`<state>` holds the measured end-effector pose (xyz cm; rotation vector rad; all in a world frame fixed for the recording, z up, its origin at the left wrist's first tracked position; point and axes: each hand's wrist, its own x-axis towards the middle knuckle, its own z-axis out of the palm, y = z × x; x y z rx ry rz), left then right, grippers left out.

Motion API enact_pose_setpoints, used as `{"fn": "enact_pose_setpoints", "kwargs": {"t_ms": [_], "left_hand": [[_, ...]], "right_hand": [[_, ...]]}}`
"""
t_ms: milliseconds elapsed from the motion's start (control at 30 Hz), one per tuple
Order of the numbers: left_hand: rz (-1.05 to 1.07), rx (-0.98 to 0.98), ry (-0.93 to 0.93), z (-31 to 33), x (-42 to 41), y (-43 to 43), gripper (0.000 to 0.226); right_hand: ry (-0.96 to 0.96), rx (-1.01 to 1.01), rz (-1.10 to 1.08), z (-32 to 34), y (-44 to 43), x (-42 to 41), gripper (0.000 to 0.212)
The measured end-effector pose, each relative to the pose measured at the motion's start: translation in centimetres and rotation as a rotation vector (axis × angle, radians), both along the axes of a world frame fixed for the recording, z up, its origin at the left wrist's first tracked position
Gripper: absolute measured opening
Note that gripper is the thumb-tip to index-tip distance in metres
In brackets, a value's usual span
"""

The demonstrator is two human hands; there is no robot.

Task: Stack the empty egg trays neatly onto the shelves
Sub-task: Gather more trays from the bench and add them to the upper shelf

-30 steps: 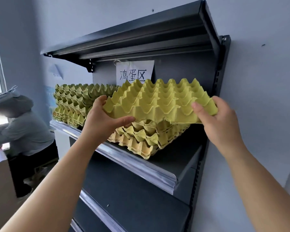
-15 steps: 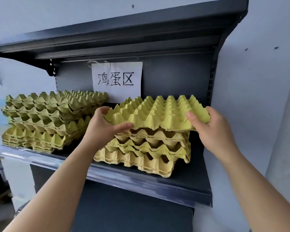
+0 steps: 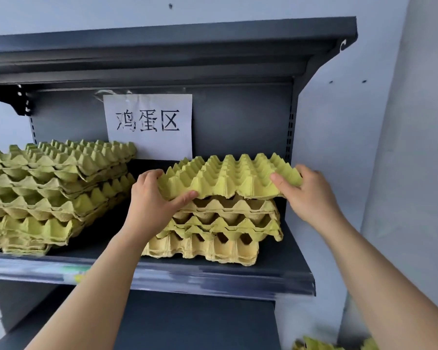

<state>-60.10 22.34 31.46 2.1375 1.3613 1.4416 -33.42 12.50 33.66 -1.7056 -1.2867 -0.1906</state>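
A yellow-green egg tray (image 3: 228, 176) lies on top of the right stack (image 3: 220, 228) of egg trays on the dark shelf (image 3: 288, 263). My left hand (image 3: 154, 198) grips the tray's left front corner, thumb along the front edge. At the right front corner my right hand (image 3: 306, 195) holds it, thumb on top. The tray sits nearly level on the stack, sticking out a little to the right. A taller stack of egg trays (image 3: 51, 193) stands on the same shelf to the left.
A white paper sign (image 3: 149, 125) with black characters hangs on the shelf's back panel. Another dark shelf (image 3: 172, 44) runs overhead and a lower one (image 3: 187, 324) below. More yellow-green trays (image 3: 314, 346) peek in at the bottom right. A pale wall lies right.
The tray has come down onto the right stack, both hands still holding it. My view has swung to face the shelf squarely, and the person at the far left is out of sight.
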Motion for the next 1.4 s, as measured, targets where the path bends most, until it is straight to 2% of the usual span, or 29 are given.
{"fn": "enact_pose_setpoints", "kwargs": {"t_ms": [67,167,267,367,467,767,1000,1400], "left_hand": [[0.018,0.088,0.025,-0.1,0.1,-0.3,0.099],[0.036,0.267,0.046,-0.4,0.6,-1.1,0.075],[-0.008,0.4,0.028,-1.1,2.1,-3.1,0.055],[-0.107,0.479,0.044,-2.3,4.6,-5.8,0.046],[-0.242,0.484,0.063,-4.3,7.7,-8.5,0.046],[-0.509,0.356,0.202,-13.4,20.8,-15.8,0.048],[-0.6,0.13,0.322,-22.8,32.4,-20.2,0.046],[-0.627,-0.271,0.599,-38.0,45.3,-17.8,0.042]], "right_hand": [[-0.051,0.024,-0.021,0.3,-0.5,-0.4,0.058],[-0.13,0.084,-0.026,0.2,-1.6,-0.9,0.048],[-0.183,0.138,-0.02,-0.5,-3.4,-0.8,0.046],[-0.187,0.154,-0.041,-1.8,-6.1,-0.1,0.045],[-0.184,0.107,-0.078,-3.9,-9.1,1.5,0.046],[-0.142,-0.154,-0.187,-13.5,-18.6,12.3,0.043],[-0.033,-0.425,-0.251,-21.8,-24.7,23.0,0.045],[0.339,-0.761,-0.374,-37.3,-26.6,35.2,0.053]]}}
